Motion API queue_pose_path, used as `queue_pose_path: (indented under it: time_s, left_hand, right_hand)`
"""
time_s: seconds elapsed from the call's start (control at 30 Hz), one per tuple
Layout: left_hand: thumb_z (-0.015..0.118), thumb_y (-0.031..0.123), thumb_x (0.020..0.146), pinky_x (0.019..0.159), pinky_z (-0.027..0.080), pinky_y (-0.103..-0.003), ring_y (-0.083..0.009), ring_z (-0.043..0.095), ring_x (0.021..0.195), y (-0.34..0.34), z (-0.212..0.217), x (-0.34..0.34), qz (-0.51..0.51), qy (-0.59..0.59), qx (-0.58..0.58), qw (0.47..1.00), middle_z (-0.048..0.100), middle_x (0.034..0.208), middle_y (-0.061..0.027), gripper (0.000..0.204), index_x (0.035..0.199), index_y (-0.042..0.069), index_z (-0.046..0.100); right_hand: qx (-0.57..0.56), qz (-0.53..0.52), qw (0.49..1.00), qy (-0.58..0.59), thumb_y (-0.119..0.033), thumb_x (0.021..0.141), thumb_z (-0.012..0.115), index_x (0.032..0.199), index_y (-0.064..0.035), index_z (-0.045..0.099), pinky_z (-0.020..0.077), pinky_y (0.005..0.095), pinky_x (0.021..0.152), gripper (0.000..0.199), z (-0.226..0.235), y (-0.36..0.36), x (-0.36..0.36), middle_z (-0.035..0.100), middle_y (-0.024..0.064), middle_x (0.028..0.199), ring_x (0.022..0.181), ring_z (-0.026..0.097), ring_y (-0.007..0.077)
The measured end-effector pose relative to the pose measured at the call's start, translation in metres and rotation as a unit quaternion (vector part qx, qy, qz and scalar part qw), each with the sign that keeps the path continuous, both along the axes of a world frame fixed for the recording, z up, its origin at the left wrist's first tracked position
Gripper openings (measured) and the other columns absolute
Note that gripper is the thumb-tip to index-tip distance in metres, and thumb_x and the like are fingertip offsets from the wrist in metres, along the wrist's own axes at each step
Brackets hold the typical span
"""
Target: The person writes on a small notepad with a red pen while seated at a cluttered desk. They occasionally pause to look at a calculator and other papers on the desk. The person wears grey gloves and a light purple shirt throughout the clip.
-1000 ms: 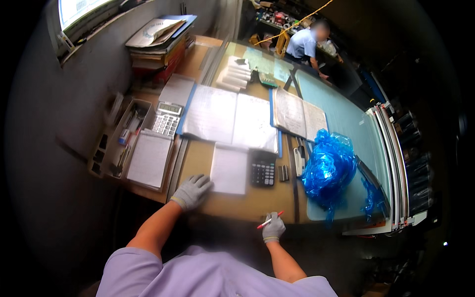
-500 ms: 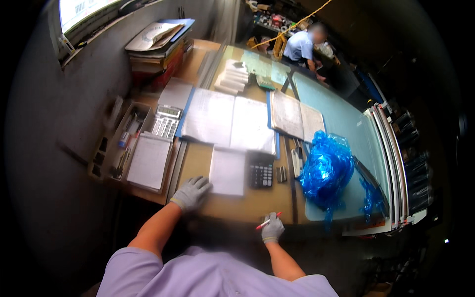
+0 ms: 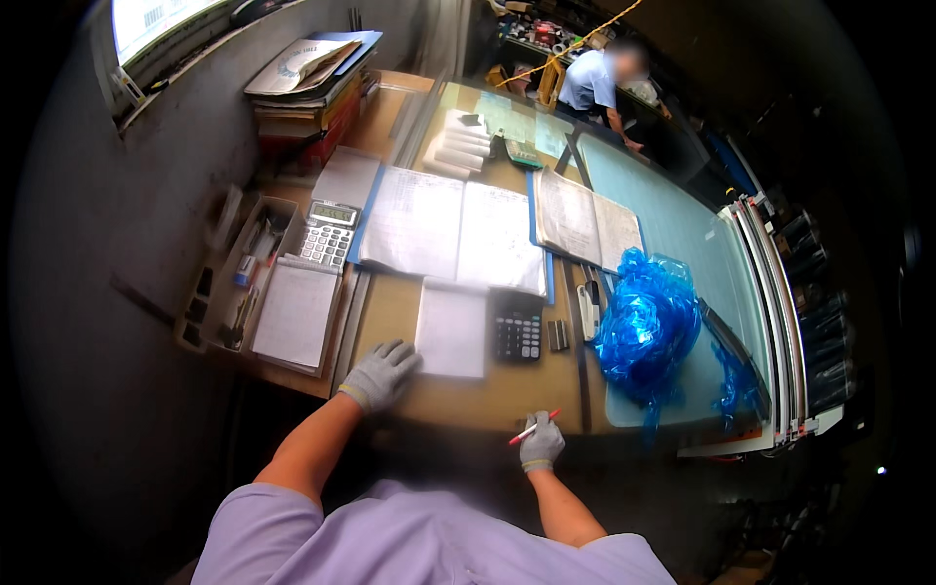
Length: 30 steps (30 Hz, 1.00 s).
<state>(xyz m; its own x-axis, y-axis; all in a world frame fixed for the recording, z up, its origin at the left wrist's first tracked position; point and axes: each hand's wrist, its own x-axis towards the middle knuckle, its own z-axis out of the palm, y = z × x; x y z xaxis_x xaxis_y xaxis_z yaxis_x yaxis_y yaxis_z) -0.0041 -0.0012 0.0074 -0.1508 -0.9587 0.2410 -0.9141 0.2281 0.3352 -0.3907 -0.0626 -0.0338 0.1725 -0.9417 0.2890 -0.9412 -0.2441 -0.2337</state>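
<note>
My left hand (image 3: 383, 374), in a grey knit glove, lies flat on the tan tabletop with its fingers stretched out. Its fingertips are at the lower left edge of a white notepad (image 3: 451, 330). At the table's near edge my right hand (image 3: 542, 444), gloved alike, is closed round a red and white pen (image 3: 534, 427) that slants up to the right. A black calculator (image 3: 517, 331) lies just right of the notepad. Beyond both, a large ledger (image 3: 456, 230) in a blue cover lies open.
Crumpled blue plastic film (image 3: 645, 327) sits at right beside a stapler (image 3: 588, 310). Left are a silver calculator (image 3: 328, 234), a paper pad (image 3: 295, 317) and a tray of stationery (image 3: 255, 255). A second open book (image 3: 585, 219) lies beyond. A person (image 3: 593, 83) bends at the far side.
The view has shifted slightly. My right hand with the pen has moved a little up and to the right; my left hand stays flat on the table.
</note>
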Motion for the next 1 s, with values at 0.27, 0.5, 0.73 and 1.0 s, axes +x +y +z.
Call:
queue_pose_path:
  time_s: [0.27,0.5,0.73,1.0]
  left_hand:
    - [0.067,0.024,0.088,0.109,0.041,-0.05,-0.0386,0.05,0.131,-0.001,-0.002,-0.001,-0.002,0.01,0.006,1.0,0.054,0.141,-0.0155,0.052,0.137,0.012,0.056]
    - [0.065,0.026,0.091,0.113,0.039,-0.051,-0.0387,0.048,0.135,0.0,-0.005,0.0,0.003,0.001,0.039,0.999,0.051,0.144,-0.0157,0.053,0.141,0.012,0.054]
    - [0.064,0.027,0.092,0.113,0.039,-0.052,-0.0389,0.047,0.136,-0.002,-0.011,0.001,0.004,-0.002,0.035,0.999,0.051,0.145,-0.0158,0.054,0.143,0.013,0.053]
    - [0.067,0.026,0.09,0.113,0.039,-0.052,-0.0389,0.048,0.135,-0.002,-0.008,0.003,0.006,0.017,0.04,0.999,0.053,0.142,-0.0157,0.054,0.141,0.013,0.055]
  right_hand:
    - [0.001,-0.004,1.0,0.0,-0.027,0.09,0.072,0.094,-0.0147,0.061,0.0499,0.0512,0.06,0.017,-0.002,0.002,-0.002,0.063,0.0144,0.074,0.071,0.066,0.0383]
    - [0.015,-0.011,1.0,-0.011,-0.025,0.089,0.075,0.097,-0.0131,0.063,0.0519,0.048,0.062,0.019,0.003,0.003,-0.003,0.067,0.0152,0.079,0.075,0.068,0.0377]
    - [-0.123,0.108,0.943,-0.289,-0.023,0.103,0.055,0.103,0.0007,0.068,0.0537,0.0404,0.076,0.027,0.015,-0.015,0.06,0.071,0.0158,0.092,0.087,0.071,0.0286]
    - [0.16,0.156,0.853,-0.471,-0.011,0.095,0.069,0.105,0.0019,0.07,0.0541,0.0328,0.075,0.016,0.031,-0.029,0.203,0.072,0.0131,0.091,0.082,0.067,0.0191]
